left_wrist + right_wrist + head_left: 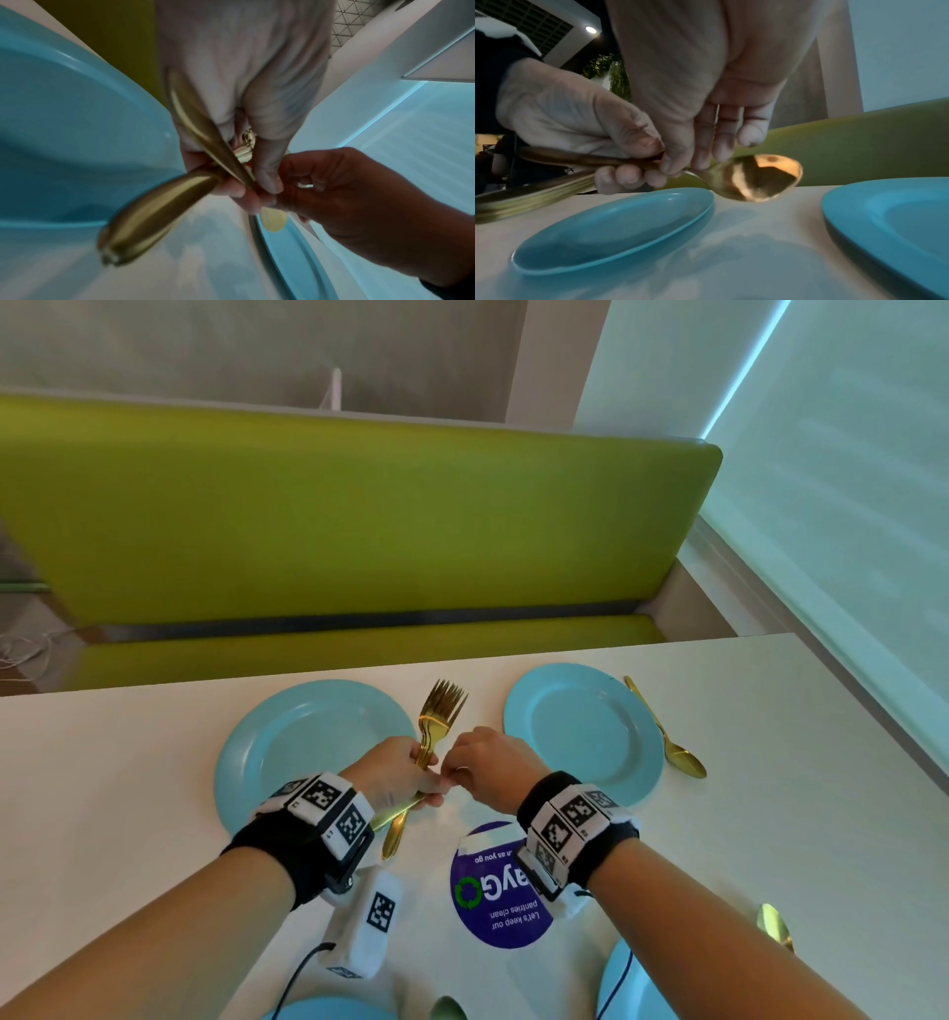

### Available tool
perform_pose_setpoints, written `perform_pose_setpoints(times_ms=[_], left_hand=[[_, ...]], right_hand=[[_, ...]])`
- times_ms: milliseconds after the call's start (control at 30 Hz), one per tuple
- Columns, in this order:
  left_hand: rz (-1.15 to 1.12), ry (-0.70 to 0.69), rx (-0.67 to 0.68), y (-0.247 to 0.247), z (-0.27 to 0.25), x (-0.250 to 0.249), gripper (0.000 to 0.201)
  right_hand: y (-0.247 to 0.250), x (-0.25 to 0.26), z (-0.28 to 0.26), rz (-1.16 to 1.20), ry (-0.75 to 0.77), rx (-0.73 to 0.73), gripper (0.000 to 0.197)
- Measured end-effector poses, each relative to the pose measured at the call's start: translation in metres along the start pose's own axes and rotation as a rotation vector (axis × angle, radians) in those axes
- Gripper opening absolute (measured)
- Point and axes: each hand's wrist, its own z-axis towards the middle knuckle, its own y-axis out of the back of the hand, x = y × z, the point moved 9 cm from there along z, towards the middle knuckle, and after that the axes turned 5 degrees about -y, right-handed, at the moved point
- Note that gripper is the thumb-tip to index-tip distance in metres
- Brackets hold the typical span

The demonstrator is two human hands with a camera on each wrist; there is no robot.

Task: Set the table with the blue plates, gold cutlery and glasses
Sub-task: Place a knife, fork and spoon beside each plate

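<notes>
Above the white table (770, 762), between two blue plates, my left hand (411, 778) grips a bundle of gold forks (442, 708), tines pointing away and handles (154, 213) sticking out below the fist. My right hand (462, 770) meets it from the right and pinches the neck of a gold spoon (757, 178) still in the bundle. The spoon's bowl hangs just over the table. The left blue plate (308, 742) and the right blue plate (583, 731) lie flat at the far side. A second gold spoon (667, 742) lies to the right of the right plate.
Two more blue plates (637, 983) (328, 1012) show at the near edge, with another gold spoon (775, 927) at the near right. A round purple sticker (493, 891) is on the table's middle. A green bench (359, 516) runs behind the table, and a wall stands to the right.
</notes>
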Motion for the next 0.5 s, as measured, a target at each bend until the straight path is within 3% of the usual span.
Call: perform_pose_setpoints(times_ms=[67, 233, 367, 500], left_hand=[[0.016, -0.008, -0.027, 0.01, -0.002, 0.0, 0.013], [-0.021, 0.028, -0.203, 0.058, -0.001, 0.016, 0.04], [-0.202, 0.101, -0.373, 0.096, -0.007, 0.033, 0.019], [-0.252, 0.111, -0.389, 0.108, -0.015, 0.038, 0.012]], right_hand=[[0.0, 0.001, 0.003, 0.021, -0.024, 0.008, 0.026], [0.001, -0.02, 0.009, 0.127, -0.225, 0.034, 0.023], [-0.003, -0.043, 0.013, 0.331, -0.484, 0.006, 0.017], [-0.024, -0.048, 0.019, 0.467, -0.67, 0.07, 0.025]])
